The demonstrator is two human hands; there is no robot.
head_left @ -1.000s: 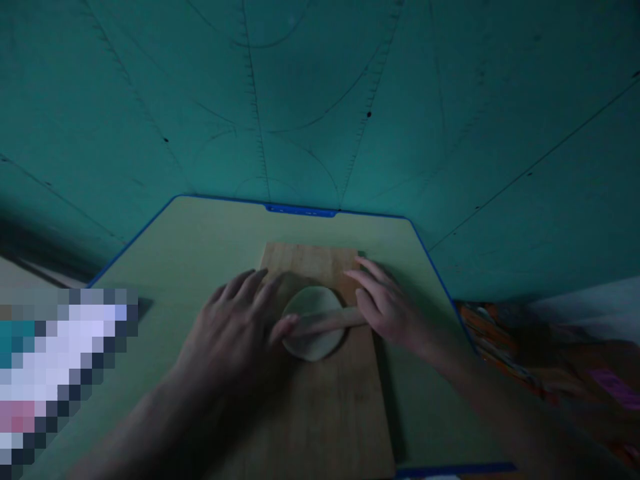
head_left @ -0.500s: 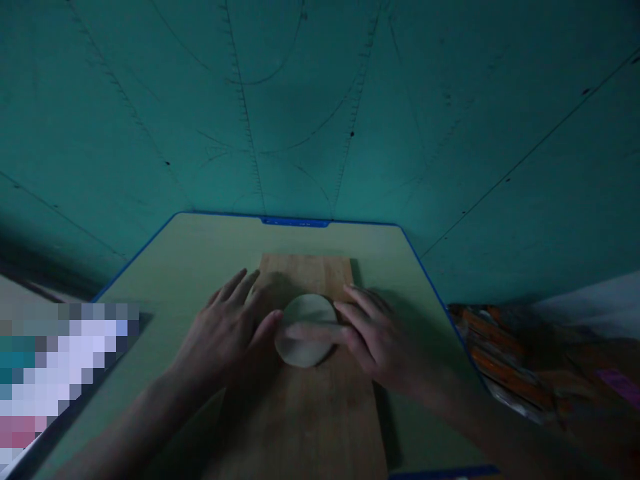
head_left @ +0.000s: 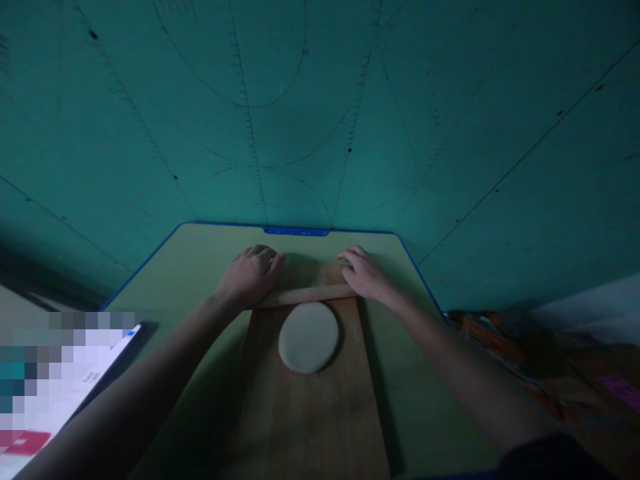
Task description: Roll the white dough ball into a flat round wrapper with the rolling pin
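A flat, round piece of pale dough (head_left: 309, 337) lies on a long wooden board (head_left: 320, 413). Just beyond its far edge, a thin wooden rolling pin (head_left: 313, 295) spans the board crosswise, slightly tilted. My left hand (head_left: 254, 270) is over the pin's left end, its fingers bent forward and its thumb pointing inward. At the other end, my right hand (head_left: 364, 272) has its palm on the pin, with curled fingers reaching past it. Both hands hide the pin's ends.
The pale table (head_left: 210, 267) has a blue rim and meets a green wall (head_left: 300, 133) with pencil-like lines. On the left stands a white, partly blurred object (head_left: 95, 373). Cluttered orange and brown items (head_left: 500, 347) lie beyond the table's right side.
Both hands have moved away from me with the rolling pin, from on top of the dough to past its far edge. The dough is now uncovered.
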